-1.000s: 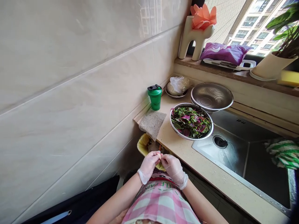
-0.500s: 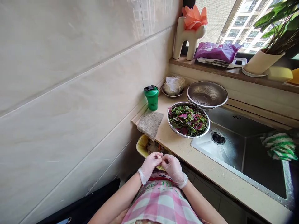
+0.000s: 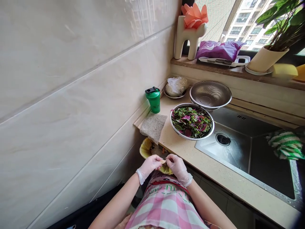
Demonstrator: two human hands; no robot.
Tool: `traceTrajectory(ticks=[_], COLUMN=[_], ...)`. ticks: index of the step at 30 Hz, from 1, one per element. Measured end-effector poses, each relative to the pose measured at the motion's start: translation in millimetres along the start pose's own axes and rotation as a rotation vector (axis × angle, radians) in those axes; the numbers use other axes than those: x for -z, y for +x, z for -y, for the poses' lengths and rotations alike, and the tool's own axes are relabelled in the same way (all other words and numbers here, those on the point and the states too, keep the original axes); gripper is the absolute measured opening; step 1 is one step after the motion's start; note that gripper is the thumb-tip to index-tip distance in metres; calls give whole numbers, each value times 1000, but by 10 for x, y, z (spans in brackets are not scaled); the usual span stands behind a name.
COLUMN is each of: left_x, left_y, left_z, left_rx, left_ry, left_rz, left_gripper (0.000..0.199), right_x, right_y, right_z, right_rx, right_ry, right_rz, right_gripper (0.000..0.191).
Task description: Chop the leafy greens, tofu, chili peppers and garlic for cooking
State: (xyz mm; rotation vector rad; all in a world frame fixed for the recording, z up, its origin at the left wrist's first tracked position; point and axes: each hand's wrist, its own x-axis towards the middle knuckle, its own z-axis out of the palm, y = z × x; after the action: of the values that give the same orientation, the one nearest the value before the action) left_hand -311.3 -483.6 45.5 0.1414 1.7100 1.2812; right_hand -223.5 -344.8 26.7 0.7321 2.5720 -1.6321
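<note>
Both my hands wear clear thin gloves and meet over a yellow-lined bin point(image 3: 144, 148) below the counter edge. Between the fingertips of my left hand point(image 3: 150, 165) is a small pale piece, apparently a garlic clove point(image 3: 163, 161). My right hand point(image 3: 177, 168) pinches at the other end of the clove with thumb and forefinger; whether it grips the clove itself or its skin is too small to tell. Scraps lie in the bin, partly hidden by my hands.
On the counter, a colander of red-green leaves point(image 3: 192, 122) stands near the sink point(image 3: 234, 149). Behind it are an empty colander point(image 3: 211, 95) and a bagged bundle point(image 3: 176, 86). A green shaker bottle point(image 3: 154, 101) and grey cloth point(image 3: 153, 126) sit by the tiled wall. A striped towel point(image 3: 286, 144) hangs over the sink.
My hands have drawn slightly apart, the left moving a little left. More of the pale clove now shows between the fingertips. The view has shifted slightly.
</note>
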Motion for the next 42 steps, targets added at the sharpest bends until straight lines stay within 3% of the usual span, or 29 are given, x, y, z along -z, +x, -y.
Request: traceTrajectory(ticks=[5, 11, 22, 26, 31, 36, 42], left_x=[16, -24, -104, -87, -15, 108, 145], left_y=[74, 73, 38, 46, 66, 70, 70], left_z=[91, 83, 63, 48, 75, 50, -16], left_rx=[-25, -50, -31, 34, 34, -27, -175], left_ry=[38, -41, -137, -210, -337, -34, 559], left_rz=[-79, -40, -22, 45, 148, 154, 61], left_gripper=[27, 23, 29, 35, 41, 34, 24], right_x=[-42, -133, -145, -175, -208, -209, -193], right_y=[-21, -18, -56, -79, -65, 4, 22], right_z=[-40, -113, 8, 12, -22, -90, -35], right_rx=[-2, -21, -2, -26, -9, -26, 27], right_ry=[195, 219, -40, 35, 204, 217, 218], right_rz=[146, 128, 36, -17, 9, -54, 76], right_gripper=[18, 20, 17, 17, 16, 16, 19])
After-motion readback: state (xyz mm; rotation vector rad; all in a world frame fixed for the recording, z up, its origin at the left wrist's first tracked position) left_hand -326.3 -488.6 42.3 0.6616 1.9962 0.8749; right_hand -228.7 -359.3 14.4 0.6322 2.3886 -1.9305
